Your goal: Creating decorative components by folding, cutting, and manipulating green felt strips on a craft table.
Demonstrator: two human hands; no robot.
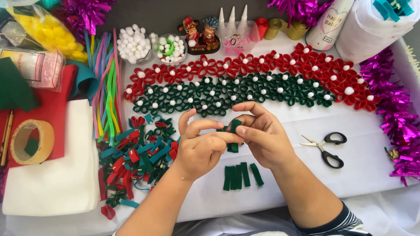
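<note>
1. Centrally, both hands meet above the white counter [372,166], forearms coming up from the bottom edge and angling toward each other.
2. The left hand [199,148] is curled, thumb raised, its index finger stretched to the right and pressing on a small dark green felt piece [235,126].
3. The right hand [262,135] is closed on the same felt piece, fingers bent over its top and thumb beneath, so the piece sits pinched between the 2 hands just above the counter.
4. Just below the hands, several green felt strips [240,175] lie side by side on the counter, flat, short and soft-edged.
5. Beyond the hands run 2 curved rows of looped felt flowers, a red row [262,65] above a green row [245,89], each flower with a fluffy white ball at its centre.
6. To the left sits a loose heap of red, green and teal felt scraps [135,159], beside bright plastic-looking sticks [107,87] and a roll of tape [31,142].
7. Black-handled scissors [326,146] lie open to the right, well apart from the hands; shiny pink tinsel [396,118] edges that side.
8. How the felt piece is folded cannot be told, since fingers cover most of it; the right sleeve is cut off at the bottom edge.
</note>
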